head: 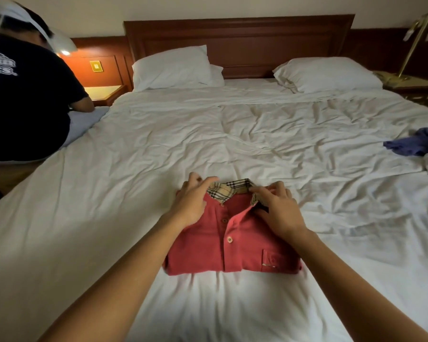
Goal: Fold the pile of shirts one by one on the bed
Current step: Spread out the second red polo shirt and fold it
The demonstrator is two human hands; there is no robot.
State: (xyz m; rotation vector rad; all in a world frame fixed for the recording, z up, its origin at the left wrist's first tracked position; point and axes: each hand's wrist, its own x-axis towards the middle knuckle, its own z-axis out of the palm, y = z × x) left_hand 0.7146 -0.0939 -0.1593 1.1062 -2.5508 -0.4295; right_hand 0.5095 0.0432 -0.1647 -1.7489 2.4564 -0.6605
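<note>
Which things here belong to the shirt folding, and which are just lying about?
Job: red polo shirt, folded; left hand and right hand at its collar; blue garment, crumpled; bed.
Lying about: left pillow; right pillow; brass lamp; another person.
</note>
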